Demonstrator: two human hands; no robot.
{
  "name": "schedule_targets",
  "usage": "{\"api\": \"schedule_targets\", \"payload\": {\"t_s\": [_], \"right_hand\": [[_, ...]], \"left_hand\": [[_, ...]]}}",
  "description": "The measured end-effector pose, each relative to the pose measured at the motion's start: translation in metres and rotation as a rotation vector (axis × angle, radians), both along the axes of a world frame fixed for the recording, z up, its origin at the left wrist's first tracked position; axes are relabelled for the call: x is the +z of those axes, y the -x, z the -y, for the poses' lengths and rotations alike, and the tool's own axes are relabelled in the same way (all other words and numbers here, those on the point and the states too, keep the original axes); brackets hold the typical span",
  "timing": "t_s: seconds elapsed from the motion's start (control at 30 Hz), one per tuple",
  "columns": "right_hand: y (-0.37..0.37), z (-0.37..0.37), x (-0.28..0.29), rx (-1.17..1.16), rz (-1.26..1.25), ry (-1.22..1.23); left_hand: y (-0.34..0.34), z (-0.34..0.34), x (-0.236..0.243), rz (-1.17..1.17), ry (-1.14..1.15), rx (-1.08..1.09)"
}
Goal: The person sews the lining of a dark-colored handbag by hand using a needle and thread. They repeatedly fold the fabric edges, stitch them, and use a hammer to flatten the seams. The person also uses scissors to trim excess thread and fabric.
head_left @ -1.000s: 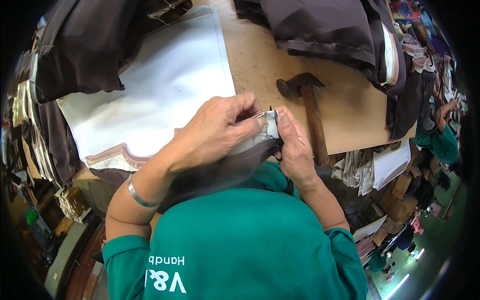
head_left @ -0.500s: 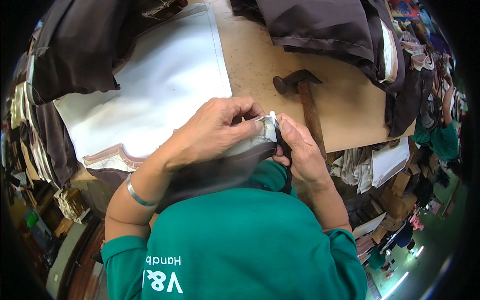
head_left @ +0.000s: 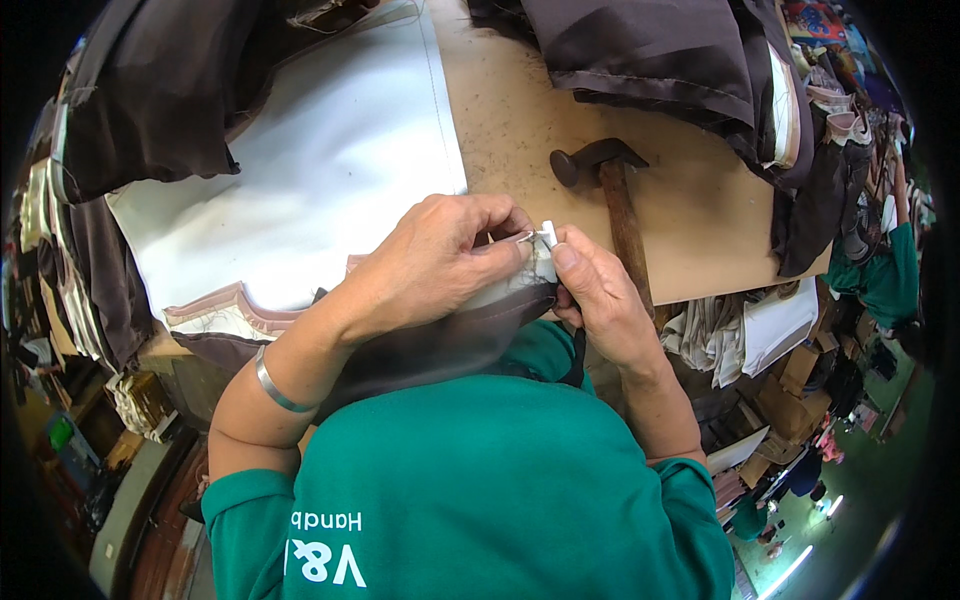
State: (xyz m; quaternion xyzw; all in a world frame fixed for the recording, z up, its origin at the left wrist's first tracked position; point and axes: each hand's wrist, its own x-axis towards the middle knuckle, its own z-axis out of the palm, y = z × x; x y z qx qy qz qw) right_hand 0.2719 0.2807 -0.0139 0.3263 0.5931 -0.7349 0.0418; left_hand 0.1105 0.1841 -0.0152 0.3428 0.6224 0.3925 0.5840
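In front of my chest is a dark brown fabric piece (head_left: 430,335) with a whitish, thread-strewn backing along its upper edge. My right hand (head_left: 607,295) pinches its right end, thumb on top, beside a narrow white strip (head_left: 547,235) that sticks up between my hands. My left hand (head_left: 435,255) is closed over the same edge, thumb and index finger meeting next to that strip. Something small, thin and shiny shows at those left fingertips; its kind is too small to tell. My left fingers partly hide the backing.
A hammer (head_left: 623,215) with a wooden handle lies right of my hands on the tan board (head_left: 500,120). A large white sheet (head_left: 330,130) lies to the left. Brown fabric piles (head_left: 650,50) stand at the back; cut pieces (head_left: 235,310) lie at the left edge.
The white strip between my hands has tilted slightly, and my right thumb has shifted a little down along it. My left hand keeps nearly the same place.
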Motion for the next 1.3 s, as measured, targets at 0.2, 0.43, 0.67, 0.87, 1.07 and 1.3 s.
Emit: {"api": "schedule_targets", "payload": {"t_s": [0.2, 0.43, 0.67, 0.87, 1.07, 1.3], "right_hand": [[-0.001, 0.002, -0.005, -0.009, -0.007, -0.066], [0.0, 0.01, -0.014, -0.138, -0.056, 0.075], [0.001, 0.007, -0.017, -0.084, -0.076, 0.002], [-0.012, 0.018, -0.035, -0.194, -0.126, 0.011], [-0.03, -0.001, -0.03, -0.007, 0.153, -0.156], [-0.044, -0.002, -0.015, 0.212, 0.243, -0.786]], "left_hand": [[-0.001, 0.0, -0.004, -0.002, -0.03, 0.019], [0.0, 0.0, -0.005, 0.018, -0.024, 0.016], [0.002, -0.001, 0.0, 0.03, 0.046, -0.032], [-0.004, 0.001, 0.0, 0.06, 0.049, -0.053], [-0.003, 0.012, 0.008, -0.057, -0.096, 0.064], [0.013, 0.043, 0.022, -0.2, -0.339, 0.508]]}}
